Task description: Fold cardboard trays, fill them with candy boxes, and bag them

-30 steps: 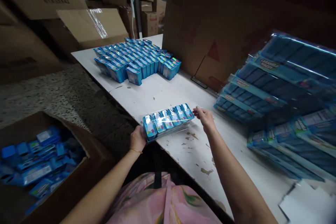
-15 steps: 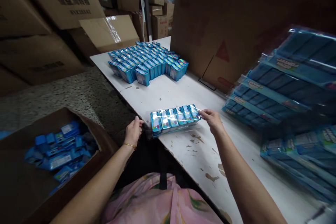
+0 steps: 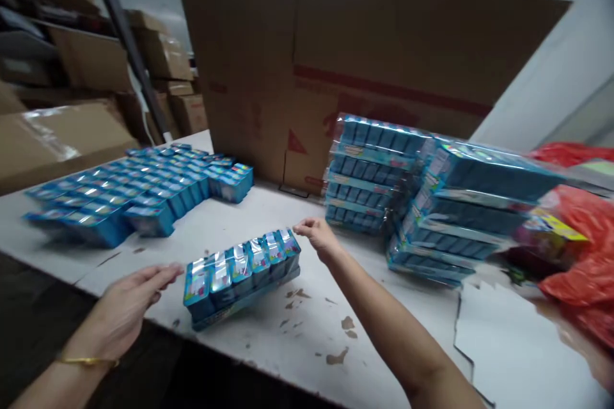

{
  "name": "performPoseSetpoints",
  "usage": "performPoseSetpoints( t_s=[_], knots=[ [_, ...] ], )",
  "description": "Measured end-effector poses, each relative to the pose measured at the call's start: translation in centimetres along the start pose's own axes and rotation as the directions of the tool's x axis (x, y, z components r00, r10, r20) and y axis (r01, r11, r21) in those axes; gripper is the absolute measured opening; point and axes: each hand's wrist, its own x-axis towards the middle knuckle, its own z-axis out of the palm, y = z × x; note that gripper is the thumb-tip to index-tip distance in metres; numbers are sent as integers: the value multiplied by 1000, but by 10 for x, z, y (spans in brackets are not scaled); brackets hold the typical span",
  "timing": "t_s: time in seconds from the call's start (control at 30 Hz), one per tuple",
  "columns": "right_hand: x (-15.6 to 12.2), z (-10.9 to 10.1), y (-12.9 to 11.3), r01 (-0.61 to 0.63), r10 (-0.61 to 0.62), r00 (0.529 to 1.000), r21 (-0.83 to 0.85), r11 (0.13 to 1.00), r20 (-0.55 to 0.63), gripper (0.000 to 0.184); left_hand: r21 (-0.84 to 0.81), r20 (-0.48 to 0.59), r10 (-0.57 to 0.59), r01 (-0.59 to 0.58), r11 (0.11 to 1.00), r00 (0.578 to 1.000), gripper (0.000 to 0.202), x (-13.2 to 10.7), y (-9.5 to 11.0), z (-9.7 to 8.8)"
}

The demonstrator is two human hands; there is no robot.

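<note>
A tray pack [image 3: 244, 275] holding a row of several small blue boxes under clear plastic wrap sits on the white table [image 3: 268, 358], near its front edge, slightly tilted. My right hand [image 3: 319, 238] pinches at the far right corner of the pack, where the clear wrap ends. My left hand [image 3: 127, 307], with a gold bracelet at the wrist, is just off the pack's left end. Its thumb and fingers are pressed together; whether film is between them is too blurred to see.
Rows of loose blue boxes [image 3: 139, 192] stand at the left back. Wrapped packs are stacked in a nearer pile [image 3: 455, 204] and a farther pile [image 3: 367, 172] on the right. A large cardboard sheet [image 3: 364, 45] rises behind. Red plastic bags [image 3: 585, 255] lie far right.
The view has swung right, bringing the stacked packs fully in and leaving the carton of blue boxes out. My left hand looks closer to the table; my right stays at the pack's right end.
</note>
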Motion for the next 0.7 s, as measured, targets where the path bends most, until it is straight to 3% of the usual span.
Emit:
performPoseSetpoints(
  t_s=[0.1,0.2,0.27,0.33,0.43,0.53,0.63,0.7],
  knots=[
    [1,-41,-53,97,-98,991,-16,995,-87,23,-81,84,132,-125,989,988,40,15,71,24],
    [0,-88,-106,203,-216,961,-87,975,-175,27,-161,150,348,-325,932,925,31,19,142,59],
    [1,-116,-127,247,-291,923,-193,950,-252,29,-194,195,444,-409,892,875,29,24,174,88],
    [3,-142,-128,219,-329,882,-323,921,-339,29,-188,255,455,-417,889,853,34,33,190,123],
    [5,-174,-96,33,-339,828,-565,824,-446,26,-103,357,371,-358,928,857,34,51,183,182],
    [4,-196,-45,-216,-317,812,-757,616,-489,22,9,414,250,-278,961,875,28,65,154,244],
    [3,-206,-1,-403,-265,802,-812,422,-535,21,77,443,169,-226,971,880,22,75,122,296],
    [4,-206,18,-476,-231,788,-802,361,-571,23,113,456,130,-202,973,881,20,80,105,323]
  ],
)
